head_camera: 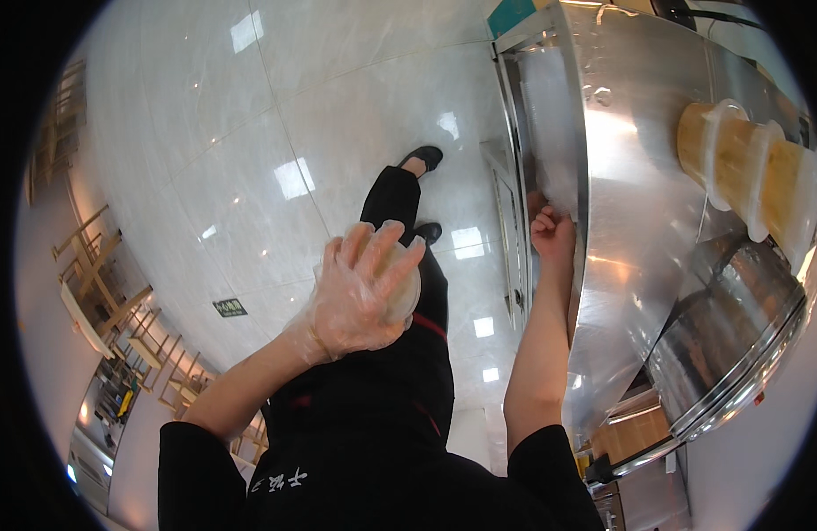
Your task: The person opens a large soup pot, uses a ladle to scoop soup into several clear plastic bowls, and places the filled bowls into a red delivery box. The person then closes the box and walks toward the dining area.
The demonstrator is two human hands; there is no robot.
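My left hand [365, 289], in a clear plastic glove, is spread over a round lidded plastic tub [403, 285] and grips it from above, in front of my black clothing. On the right, my bare right hand [546, 229] reaches into an opening below the edge of the stainless steel counter [620, 199]. Its fingers are curled beside a stack of translucent plastic [547, 126] inside; whether they hold any of it is hidden. Several plastic tubs with yellowish contents [730, 162] stand stacked on the counter.
A large shiny metal pot [727, 332] stands on the counter's near right. Below the counter is an opened cabinet door [504, 232]. The floor is glossy tile [249, 166] with a small dark sign [230, 307]. Wooden chairs [93, 265] are at the far left.
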